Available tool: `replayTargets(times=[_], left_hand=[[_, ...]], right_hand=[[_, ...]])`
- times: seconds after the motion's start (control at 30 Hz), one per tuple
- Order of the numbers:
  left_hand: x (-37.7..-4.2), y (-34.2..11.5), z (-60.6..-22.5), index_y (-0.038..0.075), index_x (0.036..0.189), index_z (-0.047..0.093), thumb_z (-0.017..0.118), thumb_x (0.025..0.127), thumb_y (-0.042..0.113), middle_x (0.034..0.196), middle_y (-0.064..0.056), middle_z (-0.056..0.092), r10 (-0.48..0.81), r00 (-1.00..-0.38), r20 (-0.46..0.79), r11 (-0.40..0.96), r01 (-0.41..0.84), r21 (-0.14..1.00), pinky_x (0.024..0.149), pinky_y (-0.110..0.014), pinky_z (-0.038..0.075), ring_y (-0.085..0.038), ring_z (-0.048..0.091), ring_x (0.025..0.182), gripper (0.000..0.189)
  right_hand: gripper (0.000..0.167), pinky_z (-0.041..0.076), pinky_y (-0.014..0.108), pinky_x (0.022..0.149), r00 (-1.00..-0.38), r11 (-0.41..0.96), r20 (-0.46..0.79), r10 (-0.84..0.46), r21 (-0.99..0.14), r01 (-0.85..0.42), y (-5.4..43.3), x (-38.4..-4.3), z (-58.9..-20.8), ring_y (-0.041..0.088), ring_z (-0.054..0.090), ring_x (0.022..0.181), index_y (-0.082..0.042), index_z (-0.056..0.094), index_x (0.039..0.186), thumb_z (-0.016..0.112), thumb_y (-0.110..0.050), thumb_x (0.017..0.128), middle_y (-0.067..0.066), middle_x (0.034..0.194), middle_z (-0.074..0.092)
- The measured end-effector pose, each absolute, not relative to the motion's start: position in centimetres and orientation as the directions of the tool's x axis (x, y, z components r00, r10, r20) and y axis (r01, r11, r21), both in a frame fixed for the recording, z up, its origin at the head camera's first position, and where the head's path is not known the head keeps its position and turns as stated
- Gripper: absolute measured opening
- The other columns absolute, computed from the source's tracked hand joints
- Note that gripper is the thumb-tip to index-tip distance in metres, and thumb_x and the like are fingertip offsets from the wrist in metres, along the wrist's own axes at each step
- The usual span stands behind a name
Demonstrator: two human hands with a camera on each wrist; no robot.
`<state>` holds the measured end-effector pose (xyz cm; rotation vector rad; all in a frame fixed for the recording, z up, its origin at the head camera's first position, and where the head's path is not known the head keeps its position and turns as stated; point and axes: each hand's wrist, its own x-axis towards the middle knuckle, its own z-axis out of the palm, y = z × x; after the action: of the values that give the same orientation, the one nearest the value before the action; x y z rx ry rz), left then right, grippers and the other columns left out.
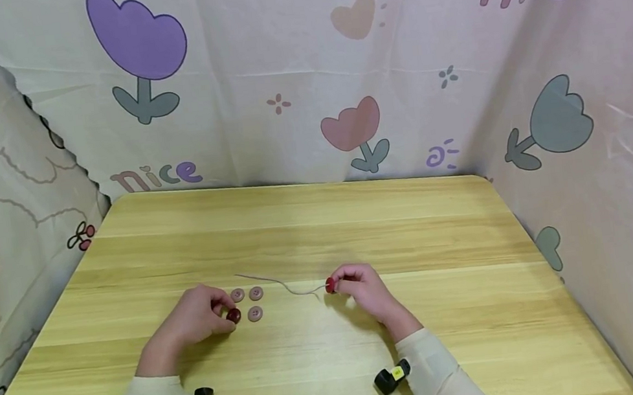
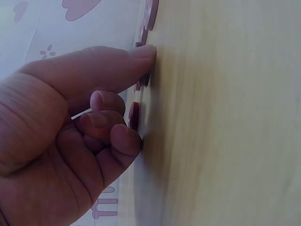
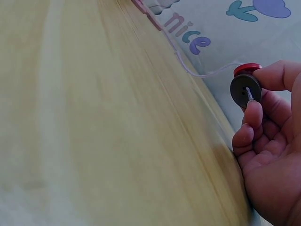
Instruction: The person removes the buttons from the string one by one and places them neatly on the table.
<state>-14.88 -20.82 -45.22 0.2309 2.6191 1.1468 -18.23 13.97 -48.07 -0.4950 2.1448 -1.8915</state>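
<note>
At the left, my left hand (image 1: 197, 314) curls its thumb and fingers round a dark red button (image 1: 233, 316), close over the table. In the left wrist view, a red button (image 2: 134, 116) shows beside the curled fingertips, and the thumb partly hides others. My right hand (image 1: 362, 287) is raised a little and pinches a red button (image 1: 330, 285). The right wrist view shows it against a dark round button (image 3: 245, 90), with a pale strand through the dark one. A thin pale string (image 1: 288, 287) trails leftward from these buttons.
Beside the left fingertips lie three dusty-pink buttons: a near one (image 1: 255, 314), a far one (image 1: 256, 293) and a left one (image 1: 237, 296). The wooden table (image 1: 308, 224) meets a patterned cloth (image 1: 257, 87) behind and at both sides. Black wrist devices sit by both sleeves.
</note>
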Motion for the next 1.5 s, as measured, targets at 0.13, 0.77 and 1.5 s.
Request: replayTargets(times=[0.13, 0.77, 1.5], left_hand=[[-14.9, -20.8, -45.2, 0.007, 0.089, 0.073, 0.087, 0.072, 0.002, 0.066, -0.002, 0.049, 0.242, -0.952, -0.188, 0.674, 0.026, 0.738, 0.055, -0.028, 0.039, -0.017, 0.046, 0.062, 0.023], [-15.0, -20.5, -44.6, 0.005, 0.09, 0.071, 0.088, 0.07, 0.002, 0.066, -0.002, 0.048, 0.23, -0.947, -0.222, 0.676, -0.009, 0.737, 0.055, -0.029, 0.041, -0.017, 0.046, 0.062, 0.027], [-17.3, -15.6, -43.3, -0.002, 0.099, 0.068, 0.075, 0.081, -0.001, 0.065, -0.002, 0.047, 0.327, -0.93, -0.168, 0.607, 0.071, 0.792, 0.053, -0.029, 0.042, -0.016, 0.051, 0.056, 0.019]], right_hand=[[0.014, 0.048, 0.033, 0.085, -0.914, 0.109, 0.041, -0.404, -0.99, -0.093, 13.8, -17.5, -46.2, 0.032, 0.063, 0.093, 0.016, 0.066, 0.094, 0.053, 0.013, 0.089, 0.028, 0.097, 0.067], [0.014, 0.048, 0.036, 0.086, -0.915, 0.102, 0.055, -0.401, -0.989, -0.104, 14.0, -17.9, -47.4, 0.027, 0.064, 0.091, 0.011, 0.069, 0.093, 0.055, 0.009, 0.09, 0.023, 0.096, 0.069], [0.014, 0.048, 0.033, 0.083, -0.916, 0.114, 0.035, -0.4, -0.99, -0.088, 13.8, -17.3, -45.9, 0.026, 0.063, 0.09, 0.017, 0.065, 0.094, 0.054, 0.011, 0.088, 0.027, 0.097, 0.067]])
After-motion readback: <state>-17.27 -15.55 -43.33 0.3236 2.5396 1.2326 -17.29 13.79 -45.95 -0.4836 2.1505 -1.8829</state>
